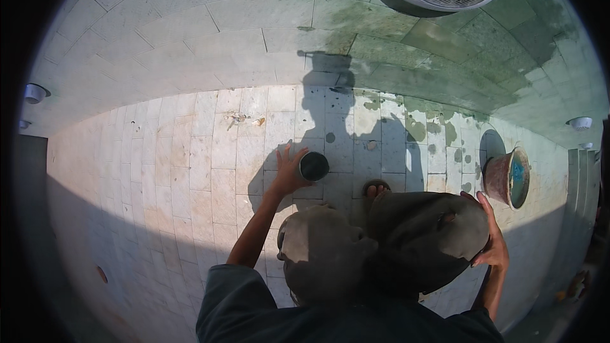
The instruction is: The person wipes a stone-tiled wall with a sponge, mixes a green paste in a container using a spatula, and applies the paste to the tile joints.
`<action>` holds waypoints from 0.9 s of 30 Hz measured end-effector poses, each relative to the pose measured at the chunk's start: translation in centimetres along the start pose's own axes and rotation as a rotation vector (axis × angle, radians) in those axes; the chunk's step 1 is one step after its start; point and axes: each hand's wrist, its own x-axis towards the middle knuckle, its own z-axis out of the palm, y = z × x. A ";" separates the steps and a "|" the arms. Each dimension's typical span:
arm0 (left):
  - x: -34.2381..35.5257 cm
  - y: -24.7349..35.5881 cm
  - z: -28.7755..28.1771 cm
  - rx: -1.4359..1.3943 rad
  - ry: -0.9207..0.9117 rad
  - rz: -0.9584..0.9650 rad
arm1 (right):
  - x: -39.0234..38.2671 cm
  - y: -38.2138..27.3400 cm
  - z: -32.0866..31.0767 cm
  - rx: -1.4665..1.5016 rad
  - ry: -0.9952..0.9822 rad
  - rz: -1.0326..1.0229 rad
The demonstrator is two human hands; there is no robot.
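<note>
A dark shirt (pixel 356 327) is being worn nearest the camera; a round cup (pixel 314 167) is being gripped by the fingers of the left hand (pixel 291 170) over the floor (pixel 194 178); the right hand (pixel 496 241), loosely open, is being rested against a knee (pixel 432 235); the cup is being judged light, stiff, best held by its side

Dark, short-sleeved T-shirt (pixel 381 325) with loose sleeves (pixel 232 295); grey-brown trousers (pixel 327 251), creased, with a small dark mark (pixel 447 218) at the right knee; dark open-toed sandal (pixel 367 185).
</note>
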 end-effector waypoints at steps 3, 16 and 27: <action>1.3 0.2 0.7 -0.045 -0.011 0.042 | 0.8 0.4 0.4 -0.161 -0.041 -0.108; -0.8 6.3 -7.0 -0.426 0.119 -0.371 | 19.0 -2.5 -0.6 -0.325 -1.022 -0.601; 1.3 11.5 -21.6 -0.558 0.274 -0.295 | 21.8 1.5 -0.9 -0.238 -0.936 -0.629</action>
